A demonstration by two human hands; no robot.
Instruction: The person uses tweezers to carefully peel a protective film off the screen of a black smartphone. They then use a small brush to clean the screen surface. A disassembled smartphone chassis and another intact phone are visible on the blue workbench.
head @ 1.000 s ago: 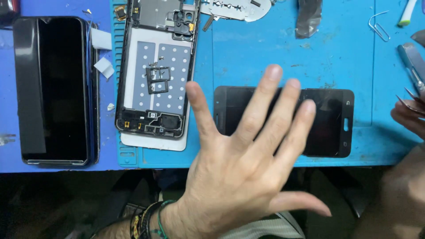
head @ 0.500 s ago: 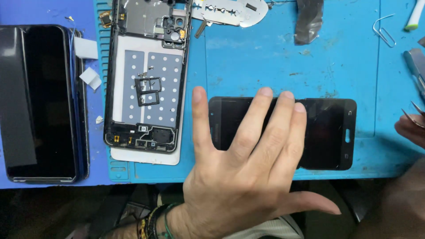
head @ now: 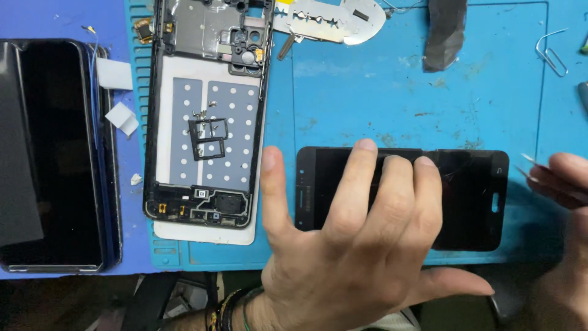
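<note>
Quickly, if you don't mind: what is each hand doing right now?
Left hand: open, fingers spread flat on the black phone screen.
Right hand: closed on thin metal tweezers, mostly out of frame.

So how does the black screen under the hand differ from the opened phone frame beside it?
The black glass screen panel lies crosswise on the blue mat, closed-faced and dark, with faint cracks near the fingers; the opened black phone frame lies lengthwise, its insides bare, with loose screws and small trays on it. The left hand rests on the panel; nothing touches the frame. Both lie flat.

Left hand [head: 361, 245] presses fingers on black screen [head: 471, 202]; right hand [head: 560, 184] perhaps pinches tweezers [head: 528, 160].
</note>
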